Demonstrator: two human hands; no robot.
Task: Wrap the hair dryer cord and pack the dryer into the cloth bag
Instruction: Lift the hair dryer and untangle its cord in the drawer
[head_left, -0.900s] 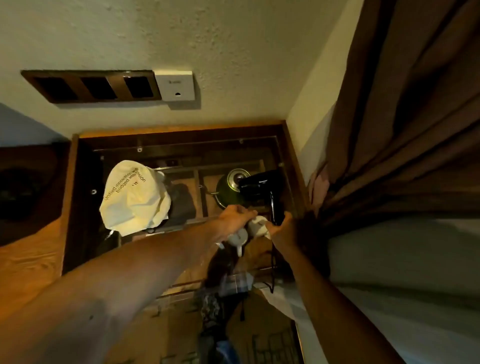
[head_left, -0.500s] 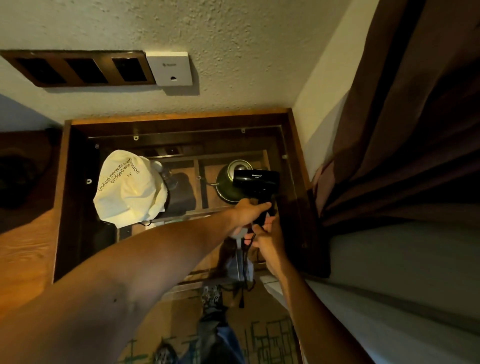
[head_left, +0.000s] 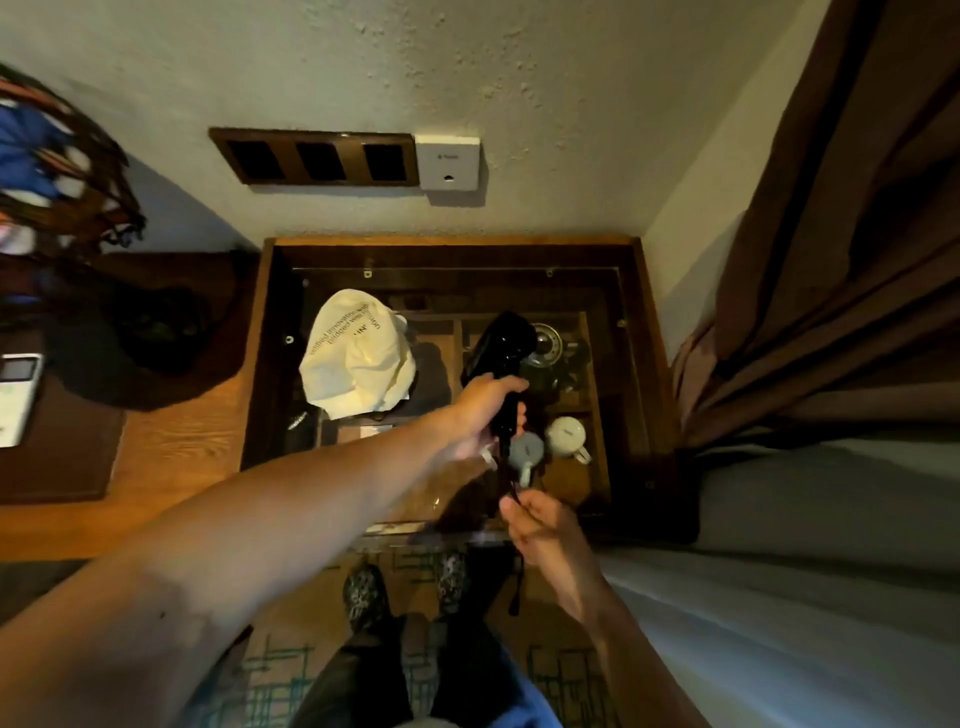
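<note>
My left hand (head_left: 485, 408) grips the handle of the black hair dryer (head_left: 501, 348), held above a glass-topped wooden table (head_left: 452, 247). Its black cord (head_left: 515, 587) runs down from the handle and through my right hand (head_left: 537, 525), which pinches it just below the dryer; the rest hangs loose toward the floor. The cream cloth bag (head_left: 358, 358) with printed lettering lies crumpled on the left part of the table, to the left of the dryer.
Two white cups (head_left: 566, 436) and a dark green kettle (head_left: 548, 348) sit under the glass top. A brown curtain (head_left: 831, 260) hangs at right above a white bed edge (head_left: 779, 571). A wooden desk (head_left: 171, 467) stands at left. My feet are on patterned floor.
My left hand has raised and turned the dryer so its body points away. My right hand has slid down the cord, away from the handle, toward me.
</note>
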